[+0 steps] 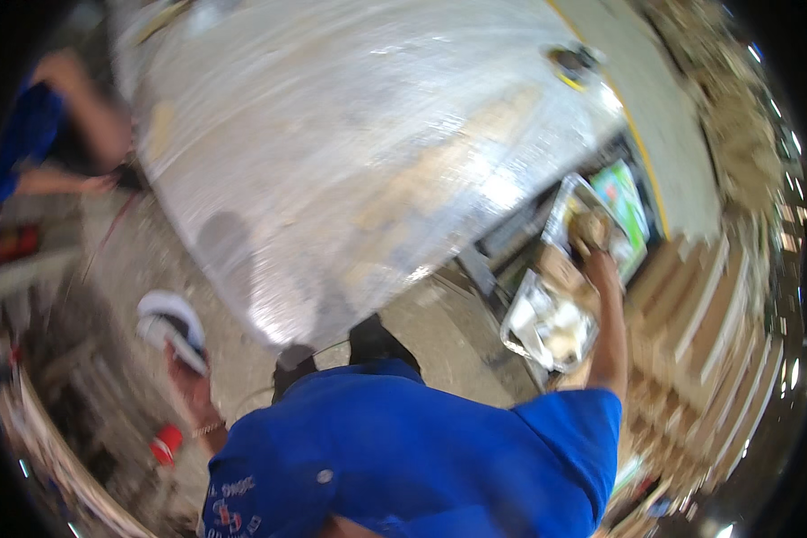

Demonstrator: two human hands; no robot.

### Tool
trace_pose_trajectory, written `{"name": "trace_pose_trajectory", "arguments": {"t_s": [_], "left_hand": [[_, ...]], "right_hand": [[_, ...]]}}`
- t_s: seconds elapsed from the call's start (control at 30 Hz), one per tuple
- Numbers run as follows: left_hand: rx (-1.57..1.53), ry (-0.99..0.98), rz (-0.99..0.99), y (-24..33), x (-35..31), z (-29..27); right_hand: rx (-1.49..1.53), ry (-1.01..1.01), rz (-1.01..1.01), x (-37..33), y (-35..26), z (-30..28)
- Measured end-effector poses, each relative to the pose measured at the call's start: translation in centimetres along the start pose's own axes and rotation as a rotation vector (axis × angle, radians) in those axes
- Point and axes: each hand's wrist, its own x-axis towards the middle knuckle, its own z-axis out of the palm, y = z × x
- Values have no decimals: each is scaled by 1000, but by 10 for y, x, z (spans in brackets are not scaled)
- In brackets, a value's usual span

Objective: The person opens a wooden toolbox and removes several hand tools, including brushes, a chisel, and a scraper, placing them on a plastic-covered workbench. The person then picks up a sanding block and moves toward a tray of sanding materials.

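Observation:
My left hand (188,384) is wrapped round the grey handle of a hand tool with a round white disc (181,307), which looks like a disc sander. It is held out to the left, above the floor. On the right, my right hand (598,255) reaches into a shiny metal tray (557,208) and touches a brown, rounded thing (592,229). Blur hides whether its fingers close on it. Nearer to me, another metal tray (508,334) holds crumpled white pieces (551,327), with a brown piece (560,269) between the two trays.
A large table surface (359,117) under shiny film lies ahead. A dark round tool with a yellow edge (569,67) sits at its far right. Stacked brown boards (690,305) stand at right. Another person's arm (90,112) shows at far left; a red container (166,444) is below.

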Motion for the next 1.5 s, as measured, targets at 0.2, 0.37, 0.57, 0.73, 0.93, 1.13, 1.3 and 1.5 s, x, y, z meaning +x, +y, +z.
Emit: {"name": "trace_pose_trajectory", "arguments": {"t_s": [0.2, 0.37, 0.57, 0.73, 0.93, 1.13, 1.3, 1.5], "left_hand": [[-66, 121, 98, -6, -1, 36], [-53, 208, 147, -1, -14, 33], [-27, 217, 175, -5, -13, 35], [-50, 214, 211, -6, -20, 42], [-42, 236, 152, -12, -19, 24], [-56, 153, 135, 0, -23, -13], [-131, 174, 148, 31, -24, -60], [-242, 228, 204, 74, -39, -167]], "right_hand": [[-72, -42, -117, -11, -11, 5], [-1, 20, -156, -4, -5, 3], [-10, -40, -163, 1, -2, -4], [104, 37, -215, -3, -13, 1], [136, 124, -83, -35, -9, -30], [743, 264, -133, -73, -79, -124], [1153, 34, -408, -158, -242, -167], [1460, -529, -411, -253, -482, -167]]}}
